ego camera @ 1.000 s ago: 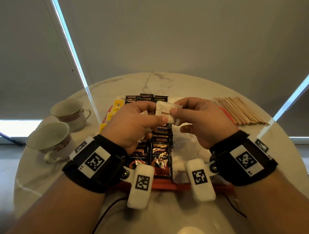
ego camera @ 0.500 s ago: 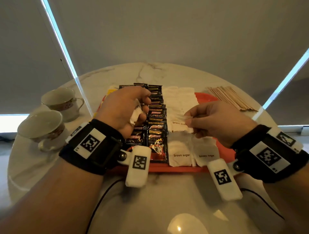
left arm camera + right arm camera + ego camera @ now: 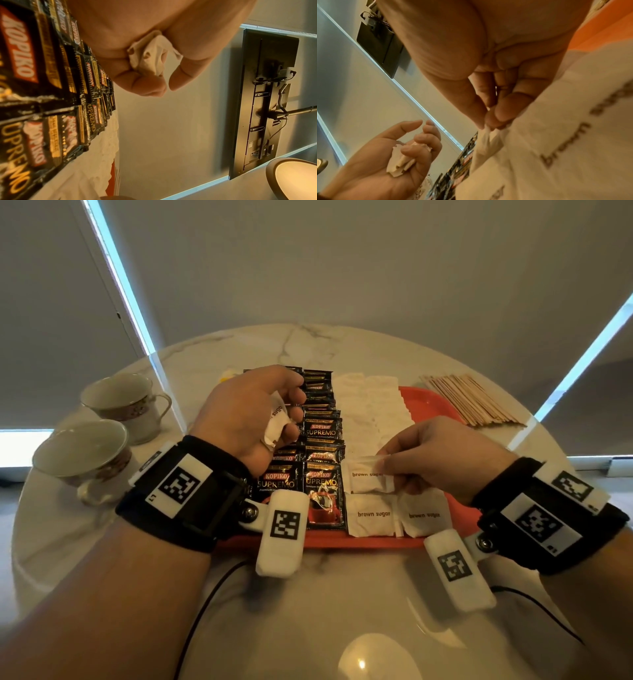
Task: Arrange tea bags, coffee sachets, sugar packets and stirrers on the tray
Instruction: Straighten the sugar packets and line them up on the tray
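Coffee sachets (image 3: 320,440) lying in rows on tray (image 3: 442,405), right hand (image 3: 442,457) pinching a sugar packet (image 3: 368,475) over near sugar rows, left hand (image 3: 250,412) clutching spare packets (image 3: 275,422) (approx. halfway), stirrers (image 3: 471,398) waiting far right, off-tray.

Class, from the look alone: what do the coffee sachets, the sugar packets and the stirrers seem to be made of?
Coffee sachets: glossy black film, probably plastic or foil laminate; they glint, with crimped edges. Sugar packets: matte white paper, soft and crinkled. Stirrers: thin pale flat sticks, apparently unfinished wood.
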A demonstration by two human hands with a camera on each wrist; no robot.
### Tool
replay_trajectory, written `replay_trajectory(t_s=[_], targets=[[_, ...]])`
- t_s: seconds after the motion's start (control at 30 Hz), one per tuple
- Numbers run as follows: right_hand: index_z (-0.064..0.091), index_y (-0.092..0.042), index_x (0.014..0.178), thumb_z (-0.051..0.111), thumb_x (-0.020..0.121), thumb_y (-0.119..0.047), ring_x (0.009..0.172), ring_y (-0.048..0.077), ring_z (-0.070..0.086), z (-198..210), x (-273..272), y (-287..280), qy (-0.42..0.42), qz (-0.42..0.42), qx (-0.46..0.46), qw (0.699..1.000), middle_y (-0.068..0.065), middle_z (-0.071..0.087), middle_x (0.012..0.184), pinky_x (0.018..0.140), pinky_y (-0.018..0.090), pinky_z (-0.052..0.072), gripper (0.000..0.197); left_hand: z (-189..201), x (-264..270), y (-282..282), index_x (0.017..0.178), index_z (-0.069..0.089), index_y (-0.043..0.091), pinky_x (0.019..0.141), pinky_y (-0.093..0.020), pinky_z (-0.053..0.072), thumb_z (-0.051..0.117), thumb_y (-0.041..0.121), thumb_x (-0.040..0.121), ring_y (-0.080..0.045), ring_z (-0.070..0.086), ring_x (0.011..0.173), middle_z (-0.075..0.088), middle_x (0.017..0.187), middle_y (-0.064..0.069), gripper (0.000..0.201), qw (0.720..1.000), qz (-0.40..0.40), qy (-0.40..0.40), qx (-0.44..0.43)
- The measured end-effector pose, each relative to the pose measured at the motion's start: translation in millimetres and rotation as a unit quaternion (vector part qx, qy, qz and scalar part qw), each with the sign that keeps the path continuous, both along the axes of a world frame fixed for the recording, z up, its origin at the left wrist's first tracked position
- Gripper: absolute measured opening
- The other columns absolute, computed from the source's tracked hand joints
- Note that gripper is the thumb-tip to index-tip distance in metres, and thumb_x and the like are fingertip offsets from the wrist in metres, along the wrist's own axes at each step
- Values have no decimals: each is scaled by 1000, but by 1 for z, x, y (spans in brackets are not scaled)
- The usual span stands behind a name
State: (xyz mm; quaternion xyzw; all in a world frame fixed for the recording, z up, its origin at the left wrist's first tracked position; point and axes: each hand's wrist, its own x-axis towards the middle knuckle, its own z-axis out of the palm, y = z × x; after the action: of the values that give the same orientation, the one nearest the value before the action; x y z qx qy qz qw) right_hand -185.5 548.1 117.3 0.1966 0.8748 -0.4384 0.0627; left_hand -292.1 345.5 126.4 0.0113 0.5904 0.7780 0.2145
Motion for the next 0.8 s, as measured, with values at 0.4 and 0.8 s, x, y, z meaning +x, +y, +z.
replay_trajectory(t_s=[0.4,0.8], targets=[[79,-8,91,68,92,-7,75,26,73,4,-1,-12,16,22,-67,997,13,77,82,75,38,62,11,-4,-1,1,96,60,9,48,-26,49,48,-2,88,-18,58,64,60,89,-10,18,999,2,-11,46],[70,-8,107,74,91,-17,69,17,67,13,-16,-34,176,8,-225,958,5,77,86,61,28,55,18,-12,13,15,123,54,6,109,-58,50,25,-26,80,-42,69,121,67,135,-24,61,976,-105,-35,187]])
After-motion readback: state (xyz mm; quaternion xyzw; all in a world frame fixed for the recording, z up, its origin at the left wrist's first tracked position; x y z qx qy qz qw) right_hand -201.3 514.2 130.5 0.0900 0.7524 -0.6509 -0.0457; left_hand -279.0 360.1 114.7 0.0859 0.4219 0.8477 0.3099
